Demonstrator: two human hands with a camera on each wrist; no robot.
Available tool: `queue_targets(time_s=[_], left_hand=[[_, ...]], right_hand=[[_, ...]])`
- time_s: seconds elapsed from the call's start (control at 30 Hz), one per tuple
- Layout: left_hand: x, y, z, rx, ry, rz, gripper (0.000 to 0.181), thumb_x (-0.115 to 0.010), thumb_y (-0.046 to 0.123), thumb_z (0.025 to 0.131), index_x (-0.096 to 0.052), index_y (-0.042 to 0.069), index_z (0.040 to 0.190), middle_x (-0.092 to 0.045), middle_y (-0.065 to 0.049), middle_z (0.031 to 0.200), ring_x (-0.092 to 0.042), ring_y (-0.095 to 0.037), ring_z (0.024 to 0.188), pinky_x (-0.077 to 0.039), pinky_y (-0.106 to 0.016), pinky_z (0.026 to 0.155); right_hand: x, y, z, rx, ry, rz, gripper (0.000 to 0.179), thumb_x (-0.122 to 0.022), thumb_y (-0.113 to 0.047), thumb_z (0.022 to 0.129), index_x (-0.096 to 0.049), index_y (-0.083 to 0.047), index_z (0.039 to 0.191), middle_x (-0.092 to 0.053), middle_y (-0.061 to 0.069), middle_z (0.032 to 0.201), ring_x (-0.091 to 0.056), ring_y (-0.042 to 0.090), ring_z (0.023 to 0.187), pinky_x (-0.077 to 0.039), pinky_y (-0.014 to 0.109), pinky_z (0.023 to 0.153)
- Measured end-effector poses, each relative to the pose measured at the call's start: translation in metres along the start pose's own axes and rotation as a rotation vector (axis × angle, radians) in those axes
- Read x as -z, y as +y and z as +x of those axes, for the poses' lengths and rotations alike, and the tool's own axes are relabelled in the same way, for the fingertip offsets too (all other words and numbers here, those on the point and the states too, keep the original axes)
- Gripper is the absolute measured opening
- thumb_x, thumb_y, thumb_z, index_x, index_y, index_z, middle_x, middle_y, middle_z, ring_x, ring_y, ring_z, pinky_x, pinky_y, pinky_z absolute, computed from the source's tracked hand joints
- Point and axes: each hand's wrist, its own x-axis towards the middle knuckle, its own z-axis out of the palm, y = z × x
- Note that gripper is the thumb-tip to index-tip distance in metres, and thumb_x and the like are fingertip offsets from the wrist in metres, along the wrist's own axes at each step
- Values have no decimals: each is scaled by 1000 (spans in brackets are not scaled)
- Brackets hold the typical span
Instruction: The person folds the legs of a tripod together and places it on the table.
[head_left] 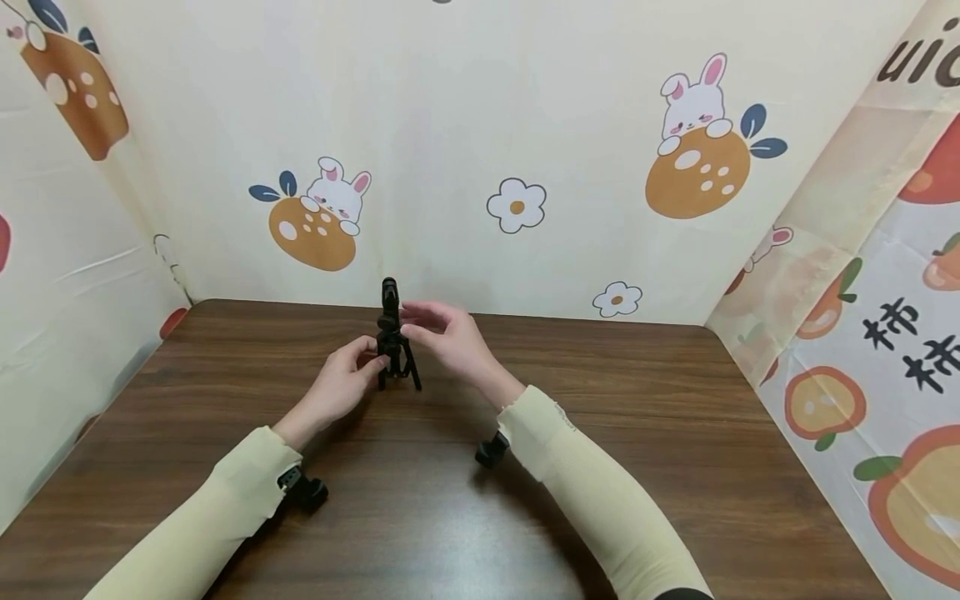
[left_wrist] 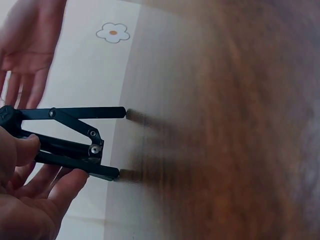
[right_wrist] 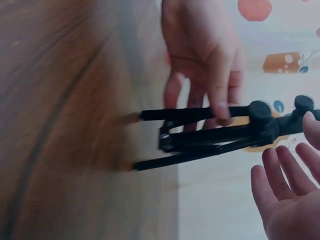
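At the back, a big pale cloth (head_left: 450, 100) is hung, and it is met at its foot by a brown wooden tabletop (head_left: 420, 517). Over the tabletop, two yellow sleeves, the right (head_left: 600, 492) and the left (head_left: 195, 517), are stretched. On the cloth, a white bunny hugging an orange fruit (head_left: 697, 171) is printed. Two hands are seen. By the left hand (head_left: 339, 385), one leg of a small black tripod (head_left: 389, 340) is pinched between thumb and fingers. The right hand (head_left: 453, 337) is held beside the tripod's upper part, with its fingers loose and apart; whether the tripod is touched by it cannot be told. The tripod is stood upright near the back edge, left of the middle, with its legs spread a little. Under the left sleeve's cuff, a little black camera (head_left: 307, 493) is worn.
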Motion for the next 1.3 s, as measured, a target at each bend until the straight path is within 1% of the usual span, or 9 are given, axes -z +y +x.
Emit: queue_targets(time_s=[0.17, 0.37, 0.47, 0.57, 0.67, 0.8, 1.0, 1.13, 1.3], left_hand=[[0, 1, 0, 1, 1, 1, 13, -56, 12, 103, -60, 2, 110, -66, -17, 99, -58, -24, 79, -46, -34, 67], [-1, 0, 0, 6, -3, -13, 13, -55, 11, 103, -58, 3, 112, -67, -16, 107, -60, -26, 86, -48, -32, 70], [0, -1, 0, 7, -9, -56, 17, -54, 9, 103, -53, 1, 118, -66, -18, 113, -62, -28, 95, -49, -30, 72], [0, -1, 0, 5, -16, -92, 22, -54, 8, 103, -51, 0, 123, -65, -19, 116, -63, -29, 99, -50, -29, 72], [1, 0, 0, -7, -27, -64, 23, -54, 9, 103, -55, 2, 126, -66, -18, 110, -62, -30, 92, -49, -31, 71], [2, 0, 1, -33, -47, 11, 22, -53, 11, 104, -62, 5, 123, -66, -16, 97, -58, -28, 78, -46, -33, 66], [4, 1, 0, -65, -53, 53, 21, -53, 9, 103, -69, 5, 117, -60, -12, 78, -51, -21, 63, -41, -31, 56], [3, 1, -1, -85, -47, 69, 18, -55, 9, 103, -71, 5, 111, -54, -7, 69, -47, -19, 58, -39, -30, 54], [2, 3, -3, -75, -35, 86, 21, -55, 9, 103, -70, 4, 116, -52, -6, 65, -44, -19, 55, -37, -31, 54]], right_hand=[[1, 16, -8, -55, -26, 16, 36, -73, -16, 92, -66, -9, 127, -69, 2, 120, -64, 14, 109, -50, 31, 92], [-3, 32, -15, -164, -113, -47, 28, -77, -7, 87, -70, -4, 115, -73, 5, 106, -67, 13, 98, -52, 29, 85], [-6, 36, -16, -238, -144, -6, 28, -75, -1, 87, -70, 1, 115, -72, 8, 103, -67, 14, 93, -55, 32, 81], [-9, 40, -16, -282, -146, 27, 28, -74, 4, 86, -69, 3, 114, -71, 9, 100, -67, 15, 88, -57, 33, 76], [-12, 42, -15, -273, -146, -44, 23, -76, 2, 85, -72, 0, 108, -71, 6, 93, -66, 12, 82, -57, 29, 71], [-15, 46, -12, -250, -156, -161, 16, -79, -3, 83, -74, -4, 99, -72, 2, 85, -66, 10, 74, -56, 27, 65], [-16, 47, -10, -224, -172, -221, 10, -80, -5, 83, -75, -5, 92, -72, 0, 82, -67, 10, 70, -56, 26, 63], [-14, 47, -8, -183, -177, -312, 8, -81, -10, 83, -75, -7, 87, -71, -3, 80, -62, 6, 68, -52, 22, 62], [-13, 49, -7, -119, -184, -436, 12, -85, -20, 79, -76, -12, 82, -70, -10, 77, -56, 5, 73, -45, 21, 66]])
